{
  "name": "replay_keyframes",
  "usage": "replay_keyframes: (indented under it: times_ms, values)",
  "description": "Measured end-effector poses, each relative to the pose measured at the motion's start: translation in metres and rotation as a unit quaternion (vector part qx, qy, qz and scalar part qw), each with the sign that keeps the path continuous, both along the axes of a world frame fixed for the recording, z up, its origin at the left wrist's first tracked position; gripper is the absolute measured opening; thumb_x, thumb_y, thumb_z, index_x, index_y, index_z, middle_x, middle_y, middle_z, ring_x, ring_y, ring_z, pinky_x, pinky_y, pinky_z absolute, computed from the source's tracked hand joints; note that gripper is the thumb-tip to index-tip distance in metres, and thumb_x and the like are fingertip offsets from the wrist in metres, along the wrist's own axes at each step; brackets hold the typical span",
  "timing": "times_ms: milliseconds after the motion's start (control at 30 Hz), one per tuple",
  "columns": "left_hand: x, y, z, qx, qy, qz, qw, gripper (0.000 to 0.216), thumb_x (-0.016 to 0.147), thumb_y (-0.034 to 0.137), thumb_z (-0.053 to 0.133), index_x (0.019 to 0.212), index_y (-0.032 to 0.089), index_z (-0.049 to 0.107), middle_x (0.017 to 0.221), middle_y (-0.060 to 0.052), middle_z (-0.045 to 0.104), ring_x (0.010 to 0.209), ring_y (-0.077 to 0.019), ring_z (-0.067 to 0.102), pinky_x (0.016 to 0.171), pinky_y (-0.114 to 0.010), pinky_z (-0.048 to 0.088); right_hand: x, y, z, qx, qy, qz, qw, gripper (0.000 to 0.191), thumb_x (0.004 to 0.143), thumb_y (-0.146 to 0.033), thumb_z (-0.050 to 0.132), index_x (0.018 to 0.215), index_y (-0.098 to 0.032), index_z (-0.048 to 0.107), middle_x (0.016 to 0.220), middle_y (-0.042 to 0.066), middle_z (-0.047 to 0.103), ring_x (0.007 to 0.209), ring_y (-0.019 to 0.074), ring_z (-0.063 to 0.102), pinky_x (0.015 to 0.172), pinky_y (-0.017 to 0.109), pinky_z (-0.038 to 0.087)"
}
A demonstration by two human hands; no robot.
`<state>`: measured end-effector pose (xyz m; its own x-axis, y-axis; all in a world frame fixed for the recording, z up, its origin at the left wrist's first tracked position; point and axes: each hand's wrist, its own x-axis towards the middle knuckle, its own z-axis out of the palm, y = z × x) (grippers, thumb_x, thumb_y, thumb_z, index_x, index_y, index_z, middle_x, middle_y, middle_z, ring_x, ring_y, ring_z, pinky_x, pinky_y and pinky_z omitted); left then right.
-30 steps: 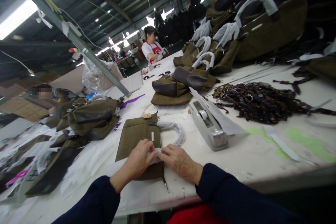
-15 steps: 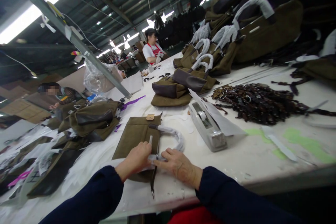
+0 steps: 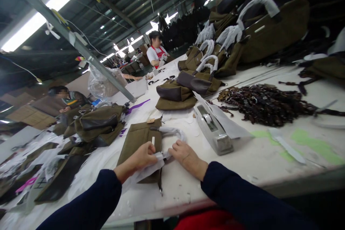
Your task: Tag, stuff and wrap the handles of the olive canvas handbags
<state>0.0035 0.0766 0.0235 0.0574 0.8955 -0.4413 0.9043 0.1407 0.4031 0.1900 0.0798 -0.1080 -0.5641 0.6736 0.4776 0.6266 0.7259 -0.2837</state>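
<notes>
A flat olive-green bag [image 3: 136, 140] lies on the white table [image 3: 250, 158] in front of me, its handle [image 3: 175, 132] wrapped in white paper. My left hand [image 3: 140, 158] is closed, pinching a strip of white wrapping paper [image 3: 147, 169] at the bag's near edge. My right hand [image 3: 185, 156] rests beside it, fingers curled on the same paper at the handle's near end. A dark strap end [image 3: 160, 183] sticks out below the bag toward me.
A metal tape dispenser [image 3: 212, 129] stands right of the bag. A heap of dark brown straps [image 3: 264, 104] lies further right. Olive bags are piled at the left [image 3: 97, 122], middle [image 3: 183, 90] and back right [image 3: 269, 28]. Two other people [image 3: 156, 50] [image 3: 67, 97] are at work beyond.
Both hands have shifted slightly apart along the bag's near edge, and the white paper now trails out under my left hand toward me. The view has tilted a little.
</notes>
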Motion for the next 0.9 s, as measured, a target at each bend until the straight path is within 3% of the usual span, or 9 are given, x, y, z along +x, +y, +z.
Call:
replay_keyframes:
  times_ms: [133,267,367,467,533,633,733,800,900]
  values:
    - [0.008,0.007,-0.003,-0.010,-0.092,0.080,0.992,0.032,0.067,0.017,0.064,0.085,0.022,0.038,0.059,0.010,0.045,0.049,-0.0073,0.040,0.046,-0.019,0.028,0.009,0.015,0.014,-0.003,-0.002,-0.033,0.999,0.008,0.092,-0.014,0.058,0.090,-0.016,0.065,0.091,0.008,0.062,0.093,0.0249,0.053,0.078,0.037,0.046]
    - [0.009,0.006,-0.011,-0.025,-0.157,0.099,0.982,0.037,0.063,0.020,0.068,0.085,0.023,0.038,0.055,0.011,0.046,0.046,-0.0071,0.039,0.044,-0.019,0.026,0.042,-0.021,0.037,-0.035,0.092,-0.043,0.994,0.020,0.089,-0.013,0.062,0.108,-0.020,0.063,0.112,0.007,0.062,0.103,0.0232,0.054,0.088,0.035,0.047]
    - [0.004,0.004,-0.016,-0.029,-0.181,0.102,0.978,0.038,0.062,0.023,0.068,0.085,0.023,0.038,0.054,0.012,0.046,0.045,-0.0069,0.038,0.044,-0.019,0.024,0.090,-0.054,0.057,-0.053,0.283,-0.064,0.956,0.023,0.092,-0.015,0.060,0.113,-0.022,0.060,0.106,0.003,0.064,0.100,0.0184,0.056,0.087,0.030,0.046]
    - [-0.002,0.004,-0.021,-0.032,-0.199,0.095,0.975,0.038,0.061,0.025,0.068,0.085,0.023,0.038,0.054,0.012,0.047,0.046,-0.0066,0.038,0.045,-0.018,0.023,0.139,-0.067,0.069,-0.019,0.377,-0.220,0.900,0.008,0.093,-0.020,0.059,0.101,-0.021,0.063,0.092,0.003,0.063,0.085,0.0167,0.056,0.075,0.029,0.046]
    - [-0.004,0.005,-0.023,-0.035,-0.208,0.085,0.974,0.038,0.061,0.025,0.067,0.084,0.023,0.037,0.054,0.012,0.047,0.046,-0.0066,0.038,0.045,-0.018,0.022,0.162,-0.062,0.072,-0.035,0.364,-0.277,0.888,0.006,0.093,-0.023,0.059,0.094,-0.020,0.064,0.088,0.003,0.061,0.080,0.0169,0.055,0.072,0.029,0.045]
    - [-0.005,0.005,-0.026,-0.030,-0.204,0.069,0.976,0.035,0.062,0.024,0.063,0.084,0.023,0.036,0.053,0.012,0.048,0.046,-0.0072,0.039,0.045,-0.019,0.022,0.181,-0.042,0.068,-0.078,0.262,-0.248,0.930,0.013,0.094,-0.028,0.057,0.092,-0.021,0.067,0.092,0.004,0.064,0.089,0.0196,0.057,0.081,0.032,0.045]
    - [-0.006,0.003,-0.029,-0.012,-0.196,0.057,0.979,0.033,0.062,0.024,0.061,0.083,0.023,0.036,0.053,0.011,0.047,0.046,-0.0076,0.037,0.045,-0.019,0.022,0.199,-0.022,0.062,-0.072,0.150,-0.242,0.956,0.023,0.098,-0.030,0.048,0.095,-0.021,0.069,0.096,0.007,0.067,0.095,0.0230,0.057,0.091,0.039,0.041]
    - [-0.007,0.003,-0.030,-0.003,-0.197,0.052,0.979,0.033,0.061,0.025,0.060,0.083,0.023,0.035,0.052,0.012,0.045,0.046,-0.0075,0.035,0.044,-0.020,0.021,0.212,-0.017,0.060,-0.067,0.123,-0.277,0.951,0.028,0.098,-0.030,0.044,0.093,-0.020,0.070,0.095,0.008,0.068,0.091,0.0240,0.058,0.090,0.040,0.041]
    - [-0.009,0.003,-0.033,-0.002,-0.202,0.042,0.979,0.033,0.060,0.026,0.059,0.083,0.023,0.035,0.052,0.013,0.041,0.046,-0.0073,0.033,0.045,-0.020,0.020,0.219,-0.022,0.064,-0.085,0.159,-0.302,0.936,0.026,0.096,-0.033,0.048,0.090,-0.020,0.069,0.091,0.007,0.067,0.086,0.0221,0.058,0.083,0.036,0.043]
